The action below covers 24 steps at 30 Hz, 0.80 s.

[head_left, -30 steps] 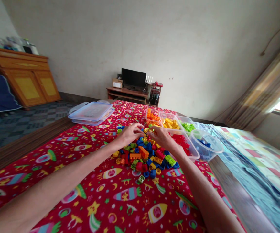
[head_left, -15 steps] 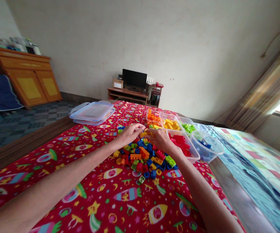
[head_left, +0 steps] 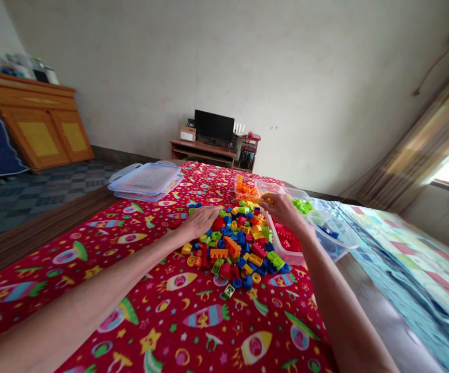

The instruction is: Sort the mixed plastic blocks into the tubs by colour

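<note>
A mixed pile of coloured toy building bricks (head_left: 232, 246) lies on the red patterned cloth (head_left: 139, 269). My left hand (head_left: 200, 221) rests over the pile's left edge, fingers stretched out toward the bricks and partly hidden by the back of the hand. Above the right far side of the pile, my right hand (head_left: 281, 207) pinches a yellow brick (head_left: 264, 200) between its fingertips. It is in front of the yellow bricks' box, mostly covering it. The box of red bricks (head_left: 289, 238) is just below this hand, partly behind my forearm.
Orange bricks (head_left: 247, 187) and green bricks (head_left: 301, 206) sit in clear boxes at the far right. A round clear tub (head_left: 335, 246) holds a few blue bricks. Stacked clear lids (head_left: 145, 180) lie at the far left. A patterned bedspread (head_left: 399, 243) is on the right.
My right hand has moved right, away from the pile's middle, toward the boxes with a yellow brick. My left hand has shifted slightly left and down, apart from the right.
</note>
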Available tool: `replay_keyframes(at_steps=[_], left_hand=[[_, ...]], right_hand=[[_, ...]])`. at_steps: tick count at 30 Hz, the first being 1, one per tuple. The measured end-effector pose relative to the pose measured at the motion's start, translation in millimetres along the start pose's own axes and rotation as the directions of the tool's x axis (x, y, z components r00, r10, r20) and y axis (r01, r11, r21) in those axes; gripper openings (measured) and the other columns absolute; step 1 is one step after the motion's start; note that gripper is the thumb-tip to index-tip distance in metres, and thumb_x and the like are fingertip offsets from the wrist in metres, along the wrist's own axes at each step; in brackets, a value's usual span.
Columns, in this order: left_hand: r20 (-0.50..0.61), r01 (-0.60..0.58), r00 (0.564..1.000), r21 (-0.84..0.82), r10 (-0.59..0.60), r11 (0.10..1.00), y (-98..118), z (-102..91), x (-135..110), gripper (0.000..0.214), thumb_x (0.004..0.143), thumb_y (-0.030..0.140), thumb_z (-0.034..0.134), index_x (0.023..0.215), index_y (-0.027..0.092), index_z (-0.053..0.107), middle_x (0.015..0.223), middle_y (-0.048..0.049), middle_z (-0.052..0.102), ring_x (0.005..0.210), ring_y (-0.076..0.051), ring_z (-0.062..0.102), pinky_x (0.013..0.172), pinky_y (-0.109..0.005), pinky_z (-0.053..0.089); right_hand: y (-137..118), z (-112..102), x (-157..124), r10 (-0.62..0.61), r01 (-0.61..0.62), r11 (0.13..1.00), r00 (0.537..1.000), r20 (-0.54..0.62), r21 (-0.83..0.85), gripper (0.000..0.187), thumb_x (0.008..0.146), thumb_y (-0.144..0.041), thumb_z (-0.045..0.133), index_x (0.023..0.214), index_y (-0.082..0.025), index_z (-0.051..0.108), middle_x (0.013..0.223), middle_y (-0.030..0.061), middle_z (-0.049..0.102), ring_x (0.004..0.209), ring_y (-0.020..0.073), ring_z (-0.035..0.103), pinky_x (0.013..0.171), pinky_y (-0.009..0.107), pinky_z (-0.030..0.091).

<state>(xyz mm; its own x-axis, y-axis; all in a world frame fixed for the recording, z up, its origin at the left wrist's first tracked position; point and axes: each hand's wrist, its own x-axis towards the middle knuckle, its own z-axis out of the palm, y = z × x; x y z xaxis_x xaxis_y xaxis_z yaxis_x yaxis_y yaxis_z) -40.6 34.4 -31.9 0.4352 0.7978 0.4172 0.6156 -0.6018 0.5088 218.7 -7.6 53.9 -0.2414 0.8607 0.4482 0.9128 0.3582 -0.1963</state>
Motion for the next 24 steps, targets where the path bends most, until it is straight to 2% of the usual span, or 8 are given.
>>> replay_keyframes(at_steps=[3,5,9,13,18,21,24], left_hand=[[-0.022,0.001,1.0,-0.005,-0.001,1.0,-0.1,0.2,0.4,0.052,0.091,0.042,0.028,0.113,0.013,0.065,0.123,-0.0113,0.064,0.119,-0.023,0.055,0.107,-0.037,0.036],[-0.018,-0.002,1.0,0.025,0.002,1.0,0.3,-0.3,0.5,0.049,0.091,0.039,0.028,0.114,0.015,0.065,0.123,-0.0098,0.064,0.119,-0.022,0.055,0.107,-0.037,0.037],[-0.005,-0.028,1.0,0.068,0.029,0.997,0.4,-1.4,0.0,0.048,0.091,0.036,0.028,0.117,0.016,0.063,0.124,-0.0075,0.064,0.119,-0.019,0.055,0.106,-0.035,0.037],[-0.005,-0.032,0.999,0.071,0.032,0.997,0.7,-1.7,-0.7,0.049,0.091,0.036,0.027,0.116,0.017,0.064,0.124,-0.0069,0.064,0.119,-0.02,0.055,0.106,-0.035,0.037],[-0.008,-0.02,1.0,0.06,0.02,0.998,-0.9,0.0,-0.7,0.049,0.091,0.038,0.026,0.114,0.017,0.064,0.123,-0.007,0.065,0.119,-0.021,0.055,0.107,-0.036,0.037],[0.002,-0.021,1.0,0.067,0.021,0.998,-3.8,1.7,0.1,0.051,0.091,0.038,0.024,0.113,0.016,0.064,0.123,-0.0089,0.065,0.119,-0.022,0.055,0.107,-0.037,0.037],[0.002,-0.027,1.0,0.069,0.027,0.997,-6.3,2.9,1.3,0.051,0.09,0.038,0.024,0.113,0.016,0.064,0.123,-0.0092,0.064,0.118,-0.022,0.056,0.107,-0.037,0.037]], right_hand=[[34.3,-2.9,27.5,0.149,-0.157,0.984,0.985,-0.084,-0.088,0.024,0.087,-0.027,0.053,0.095,-0.013,0.072,0.076,0.0083,0.071,0.068,0.0157,0.062,0.063,0.024,0.04],[55.0,-3.3,44.0,0.235,-0.243,0.963,0.969,-0.077,-0.115,0.028,0.088,-0.027,0.051,0.103,-0.011,0.069,0.082,0.0111,0.072,0.073,0.0174,0.065,0.068,0.025,0.042],[72.2,-6.6,55.0,0.264,-0.276,0.943,0.961,-0.086,-0.184,0.036,0.086,-0.03,0.055,0.115,-0.01,0.064,0.103,0.0169,0.07,0.094,0.0236,0.064,0.079,0.03,0.044],[52.1,-12.4,36.7,0.268,-0.277,0.955,0.959,-0.095,-0.102,0.031,0.087,-0.026,0.049,0.106,-0.011,0.069,0.087,0.0127,0.073,0.082,0.0209,0.066,0.073,0.027,0.044],[14.9,-13.5,3.7,0.123,-0.134,0.989,0.98,-0.158,-0.056,0.029,0.086,-0.025,0.045,0.091,-0.015,0.072,0.076,0.0079,0.072,0.066,0.0162,0.064,0.062,0.024,0.04],[-1.5,-9.2,-7.8,0.055,-0.056,0.998,0.99,-0.127,-0.005,0.031,0.088,-0.027,0.043,0.088,-0.015,0.071,0.069,0.0053,0.07,0.059,0.0136,0.06,0.059,0.023,0.038],[-22.8,0.4,-15.0,0.028,-0.033,0.998,0.996,-0.084,-0.052,0.03,0.09,-0.025,0.041,0.085,-0.016,0.069,0.064,0.0046,0.067,0.055,0.0122,0.055,0.055,0.023,0.033]])
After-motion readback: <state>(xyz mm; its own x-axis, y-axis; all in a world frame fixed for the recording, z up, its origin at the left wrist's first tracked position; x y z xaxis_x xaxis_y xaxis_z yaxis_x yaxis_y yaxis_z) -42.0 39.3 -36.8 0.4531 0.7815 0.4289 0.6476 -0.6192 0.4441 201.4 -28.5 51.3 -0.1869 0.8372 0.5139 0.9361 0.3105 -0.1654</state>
